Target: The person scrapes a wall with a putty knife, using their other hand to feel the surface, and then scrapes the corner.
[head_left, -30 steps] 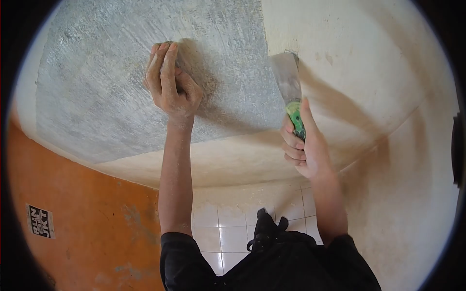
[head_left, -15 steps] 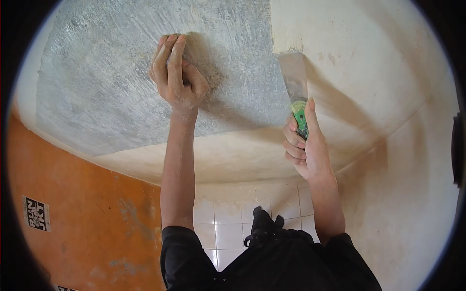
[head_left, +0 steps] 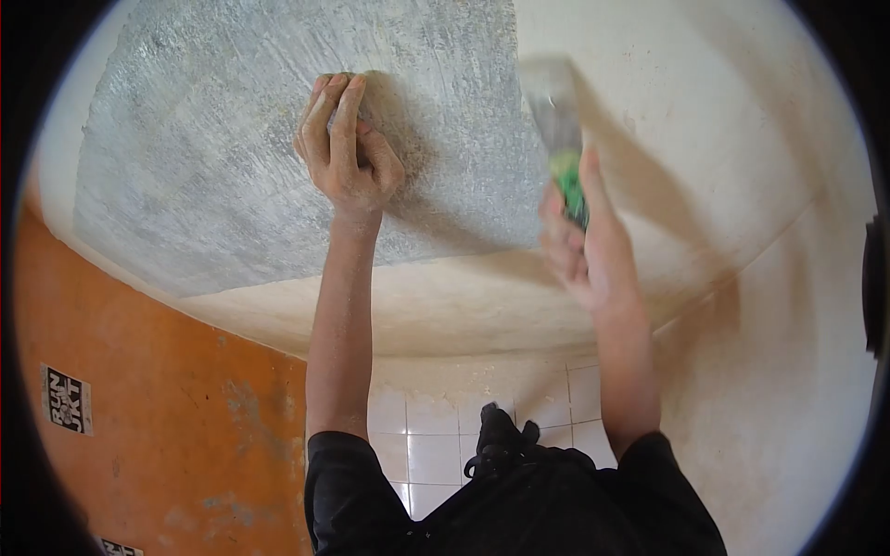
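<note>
A large grey patch (head_left: 213,167) with a rough, streaked face covers the left of the cream wall (head_left: 667,120). Against it rests my left hand (head_left: 348,148), dusty, its fingers curled toward the palm; whether anything is inside them cannot be made out. My right hand (head_left: 593,241) grips the green handle of a putty knife (head_left: 556,116), with the thumb stretched along the handle. The blade is blurred and lies at the grey patch's right edge, over the border with the cream surface.
An orange wall (head_left: 167,389) with a black-and-white sticker (head_left: 67,400) stands at the left. White tiles (head_left: 434,456) show at the bottom around the wearer's dark clothing. A dark object (head_left: 873,287) is at the far right edge.
My right hand and the putty knife have moved up along the patch's right edge, and the blade is now blurred. My left hand keeps nearly the same place and curl.
</note>
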A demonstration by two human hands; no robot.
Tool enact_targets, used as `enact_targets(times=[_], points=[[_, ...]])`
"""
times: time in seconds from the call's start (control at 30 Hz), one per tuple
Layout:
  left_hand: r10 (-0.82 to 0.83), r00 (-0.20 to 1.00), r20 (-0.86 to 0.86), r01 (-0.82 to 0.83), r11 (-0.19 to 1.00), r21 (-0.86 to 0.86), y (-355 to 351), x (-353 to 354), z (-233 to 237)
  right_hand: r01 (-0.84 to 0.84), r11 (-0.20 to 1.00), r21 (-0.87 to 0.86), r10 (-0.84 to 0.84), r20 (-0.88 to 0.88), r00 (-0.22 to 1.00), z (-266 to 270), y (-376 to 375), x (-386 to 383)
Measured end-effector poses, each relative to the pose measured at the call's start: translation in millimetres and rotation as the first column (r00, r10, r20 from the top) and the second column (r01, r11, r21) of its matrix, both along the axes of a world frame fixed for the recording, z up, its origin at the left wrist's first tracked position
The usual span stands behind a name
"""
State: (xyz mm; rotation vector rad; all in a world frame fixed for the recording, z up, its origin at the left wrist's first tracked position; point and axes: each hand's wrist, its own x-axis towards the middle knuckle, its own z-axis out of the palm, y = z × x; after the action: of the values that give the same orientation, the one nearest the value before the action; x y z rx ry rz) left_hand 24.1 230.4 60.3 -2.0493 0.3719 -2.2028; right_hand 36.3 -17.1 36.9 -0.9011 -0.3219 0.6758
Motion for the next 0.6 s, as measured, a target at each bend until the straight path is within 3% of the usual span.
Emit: enact_targets(times=[0.07, 0.13, 0.27, 0.4, 0.53, 0.6], points=[[-0.002, 1.000, -0.001, 0.002, 1.000, 0.004, 1, 0, 0, -0.011, 1.000, 0.027, 0.011, 0.030, 0.999, 13, 3, -2], [-0.009, 1.000, -0.007, 0.009, 1.000, 0.014, 3, 0, 1, -0.057, 0.998, 0.000, 0.057, -0.125, 0.990, -8, 9, -14], [-0.007, 1.000, -0.001, 0.007, 1.000, 0.010, 2, -1, 1, -0.087, 0.996, 0.003, 0.085, -0.221, 0.972, -55, -5, -21], [-0.011, 1.000, -0.017, 0.011, 1.000, 0.007, 3, 1, 0, -0.066, 0.997, -0.031, 0.063, -0.102, 0.993, -12, 8, -13], [0.000, 1.000, -0.010, 0.000, 1.000, 0.003, 4, -3, -1, -0.072, 0.997, 0.012, 0.072, -0.043, 0.996, -7, 11, -17], [0.015, 1.000, -0.008, -0.015, 1.000, -0.002, 4, -3, 0, -0.041, 0.999, -0.034, 0.034, -0.196, 0.980, -31, 5, -27]])
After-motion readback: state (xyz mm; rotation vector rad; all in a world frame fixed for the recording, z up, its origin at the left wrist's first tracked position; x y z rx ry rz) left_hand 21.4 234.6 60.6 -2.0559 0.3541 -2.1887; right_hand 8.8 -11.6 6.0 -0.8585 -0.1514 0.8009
